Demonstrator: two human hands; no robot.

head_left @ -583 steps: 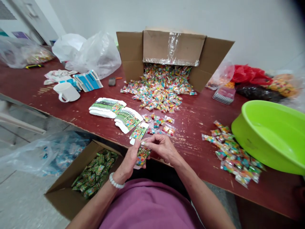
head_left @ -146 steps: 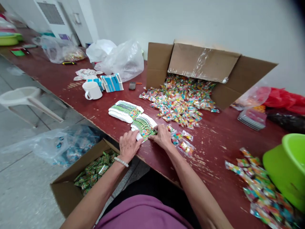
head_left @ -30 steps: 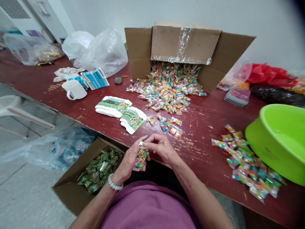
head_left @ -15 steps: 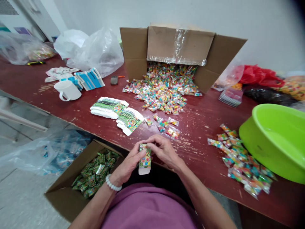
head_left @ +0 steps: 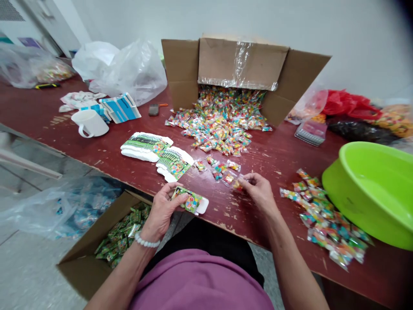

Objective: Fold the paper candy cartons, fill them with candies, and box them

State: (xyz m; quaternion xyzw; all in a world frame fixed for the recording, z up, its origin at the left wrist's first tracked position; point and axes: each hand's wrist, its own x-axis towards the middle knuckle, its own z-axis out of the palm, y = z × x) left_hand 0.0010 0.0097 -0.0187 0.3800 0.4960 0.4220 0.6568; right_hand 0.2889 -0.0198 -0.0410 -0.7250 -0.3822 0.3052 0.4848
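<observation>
My left hand (head_left: 165,207) is closed around a small green printed carton (head_left: 187,199), which is tilted with its white flap end open toward the right. With thumb and fingers pinched, my right hand (head_left: 257,189) grips a small clear candy packet (head_left: 239,184) at the table's surface. Several more candy packets (head_left: 218,168) lie just to its left. Flat green cartons (head_left: 176,164) are fanned out beyond my left hand, beside another stack of flat cartons (head_left: 145,145). Behind them, a heap of candy packets (head_left: 222,125) spills from a cardboard box (head_left: 243,62).
A green basin (head_left: 364,202) stands at right, with a pile of candy packets (head_left: 329,219) beside it. A white mug (head_left: 90,123) sits at left. Below the table edge, an open carton (head_left: 77,249) holds filled green boxes (head_left: 124,234). Plastic bags (head_left: 135,71) line the back.
My right hand has left the small carton and reached right to a candy packet, taking hold of it. My left hand has moved left and turned the carton so its open end faces right.
</observation>
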